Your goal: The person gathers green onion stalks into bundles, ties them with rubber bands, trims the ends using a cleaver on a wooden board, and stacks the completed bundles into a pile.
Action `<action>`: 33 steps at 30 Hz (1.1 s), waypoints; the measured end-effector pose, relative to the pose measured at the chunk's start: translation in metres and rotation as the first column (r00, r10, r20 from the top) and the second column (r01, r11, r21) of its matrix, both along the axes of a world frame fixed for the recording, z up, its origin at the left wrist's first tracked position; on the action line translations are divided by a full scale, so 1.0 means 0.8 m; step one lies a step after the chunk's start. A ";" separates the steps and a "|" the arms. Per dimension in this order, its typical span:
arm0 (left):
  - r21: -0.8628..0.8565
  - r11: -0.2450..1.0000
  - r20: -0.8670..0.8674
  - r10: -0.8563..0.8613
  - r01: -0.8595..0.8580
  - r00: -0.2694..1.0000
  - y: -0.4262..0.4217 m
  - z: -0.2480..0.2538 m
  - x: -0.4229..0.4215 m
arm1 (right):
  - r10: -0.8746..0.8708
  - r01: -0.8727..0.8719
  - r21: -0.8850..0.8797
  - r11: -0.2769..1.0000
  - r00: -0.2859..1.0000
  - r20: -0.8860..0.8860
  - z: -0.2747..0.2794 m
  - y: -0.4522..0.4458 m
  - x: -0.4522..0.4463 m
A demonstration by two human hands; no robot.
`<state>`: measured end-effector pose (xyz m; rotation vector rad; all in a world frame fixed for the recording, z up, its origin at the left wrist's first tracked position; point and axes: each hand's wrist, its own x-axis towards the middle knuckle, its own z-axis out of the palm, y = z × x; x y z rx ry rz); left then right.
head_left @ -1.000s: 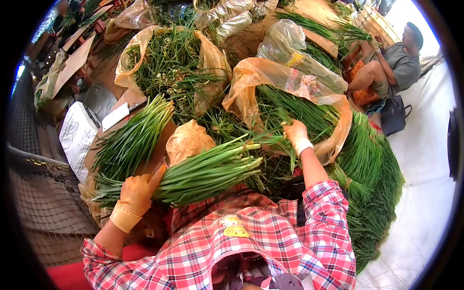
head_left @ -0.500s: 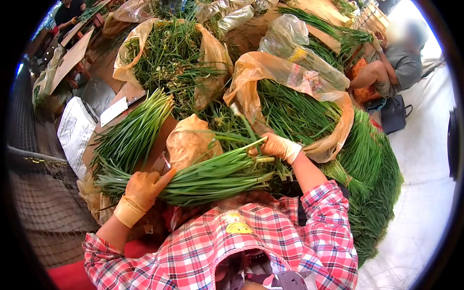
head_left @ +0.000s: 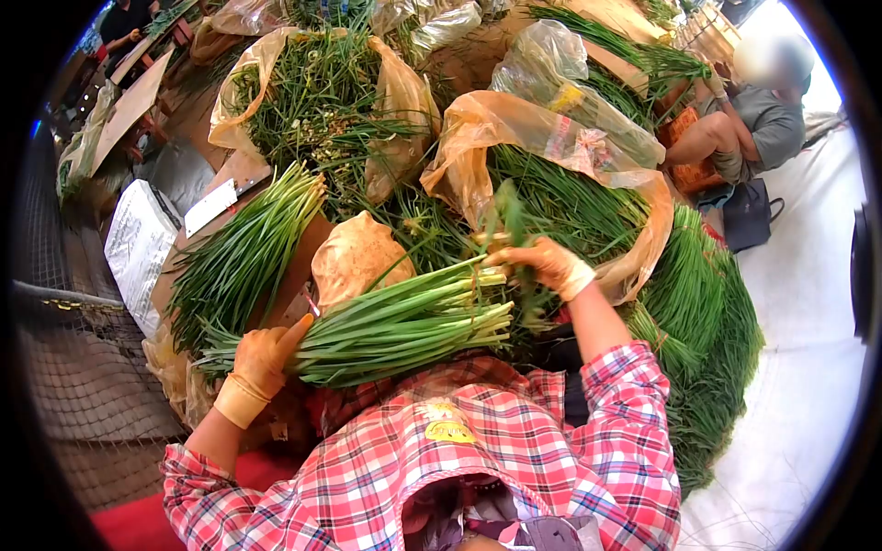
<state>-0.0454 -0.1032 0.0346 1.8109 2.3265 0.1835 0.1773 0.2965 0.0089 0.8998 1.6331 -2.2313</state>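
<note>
A bunch of Chinese chives (head_left: 404,326) lies across my lap, its pale stem ends to the right. My left hand (head_left: 262,358), in an orange glove, is closed around its leafy end, with the index finger stretched along the top. My right hand (head_left: 542,264), gloved alike, is at the upper stem ends with fingers closed on loose chive leaves (head_left: 514,216), blurred by motion. Just beyond the bunch is a rounded tan plastic-covered bundle (head_left: 358,260). Another chive bunch (head_left: 253,248) rests on the board to the left.
An open orange plastic bag (head_left: 634,197) of chives stands ahead right, and another bag (head_left: 241,96) of loose greens ahead left. A large chive pile (head_left: 703,340) lies at my right. A white-bladed tool (head_left: 211,207) is on the board. A person (head_left: 767,124) sits at the far right.
My right hand has shifted slightly right and up, pulling loose leaves away from the bunch's stem ends. My left hand still holds the leafy end, and the bunch's stems now fan wider.
</note>
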 end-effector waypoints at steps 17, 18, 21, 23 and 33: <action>0.065 0.998 -0.029 0.012 -0.010 1.000 0.000 -0.008 0.006 | -0.180 0.183 0.070 0.981 0.983 -0.048 -0.011 0.019 0.022; 0.085 0.996 -0.031 0.006 -0.003 0.999 0.001 -0.008 0.007 | 0.031 -0.028 0.024 0.999 0.989 -0.145 -0.022 0.014 0.015; 0.062 0.998 -0.041 -0.010 0.013 0.999 0.002 -0.004 0.008 | 0.214 -0.158 0.436 0.886 0.974 -0.080 -0.035 -0.023 -0.006; 0.049 0.999 -0.013 0.020 -0.020 1.000 0.000 -0.006 0.008 | 0.176 -0.149 0.451 0.880 0.984 -0.017 -0.010 -0.047 -0.022; 0.025 0.980 0.396 0.173 -0.198 0.902 0.011 -0.007 0.004 | 0.083 -0.043 0.178 0.983 0.971 -0.223 -0.009 -0.044 -0.045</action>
